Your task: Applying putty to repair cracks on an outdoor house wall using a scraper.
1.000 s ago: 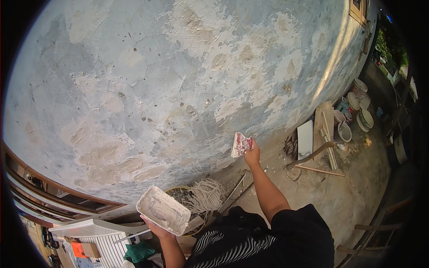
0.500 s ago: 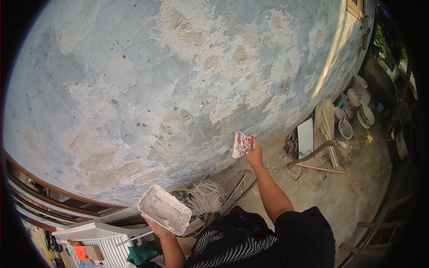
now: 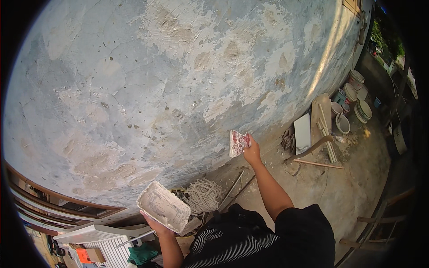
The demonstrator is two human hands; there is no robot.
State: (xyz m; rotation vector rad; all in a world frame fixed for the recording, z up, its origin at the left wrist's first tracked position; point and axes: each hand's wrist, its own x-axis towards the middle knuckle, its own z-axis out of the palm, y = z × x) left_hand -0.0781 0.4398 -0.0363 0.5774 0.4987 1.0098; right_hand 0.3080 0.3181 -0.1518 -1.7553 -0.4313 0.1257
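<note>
My left hand (image 3: 154,222) grips the underside of an oblong tray (image 3: 163,206) coated with pale putty, held at the lower centre. My right hand (image 3: 251,149) is closed on a putty scraper (image 3: 237,143), its wide blade smeared white with red showing through. The scraper is out in front of a pale blue, cracked wall (image 3: 98,76) with rough patches of filler; I cannot tell whether it touches it.
Stacked buckets (image 3: 362,111), a leaning white board (image 3: 302,134), plywood (image 3: 321,114) and sticks line the wall's base at right. Coiled rope (image 3: 203,196) lies below. A slatted window (image 3: 58,198) and white ribbed panel (image 3: 100,245) are at lower left; wooden rungs (image 3: 371,219) at lower right.
The view has shifted slightly, so the upper wall and buckets sit a little further left or higher. Both hands keep their holds on tray and scraper, with only small movements.
</note>
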